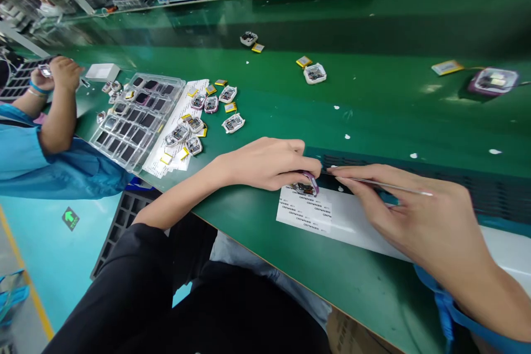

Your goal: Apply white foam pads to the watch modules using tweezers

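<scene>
Purple-rimmed electronic casing (311, 183) sits tilted above the printed white sheet (305, 217), pinched by the curled left hand (271, 165); the right hand (423, 213), fingertips together, grips a slim metal tool (390, 185), possibly tweezers.

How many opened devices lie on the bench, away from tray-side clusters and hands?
3: white device back center; second white device nearer, to its right; purple device far right. None look hidden.
</scene>
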Tool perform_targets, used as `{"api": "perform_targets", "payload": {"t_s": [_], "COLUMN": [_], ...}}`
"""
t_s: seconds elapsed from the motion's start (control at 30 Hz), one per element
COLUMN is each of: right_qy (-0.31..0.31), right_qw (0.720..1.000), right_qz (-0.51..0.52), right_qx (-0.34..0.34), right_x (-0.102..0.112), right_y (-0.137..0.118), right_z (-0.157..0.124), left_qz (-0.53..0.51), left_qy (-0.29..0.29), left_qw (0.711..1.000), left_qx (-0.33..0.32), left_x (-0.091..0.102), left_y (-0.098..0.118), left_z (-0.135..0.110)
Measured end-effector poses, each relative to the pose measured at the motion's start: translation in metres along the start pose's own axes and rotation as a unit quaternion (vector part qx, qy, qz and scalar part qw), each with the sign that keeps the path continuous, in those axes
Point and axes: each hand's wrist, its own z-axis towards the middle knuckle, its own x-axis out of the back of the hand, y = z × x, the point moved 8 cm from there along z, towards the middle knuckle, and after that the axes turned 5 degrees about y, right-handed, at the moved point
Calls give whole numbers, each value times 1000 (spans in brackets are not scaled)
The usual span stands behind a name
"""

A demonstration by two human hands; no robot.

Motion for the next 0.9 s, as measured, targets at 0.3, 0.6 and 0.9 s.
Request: {"api": "perform_targets", "payload": {"t_s": [0.3, 0.6, 0.9], "right_qy": [101, 134, 132], "right_qw": [992, 988, 987], "right_qz": [-55, -78, -88], "right_qx": [50, -16, 17], "right_x": [18, 38, 40], "right_y": [-14, -6, -16], "right_z": [1, 3, -3], "left_qz": [-11, -543, -690], "left_qy": [-2, 323, 258], "left_qw": [1000, 734, 589], "left_qx": [20, 249, 333], "left_x": [2, 30, -11], "left_y": [-5, -45, -50], "left_z": [1, -13, -4]}}
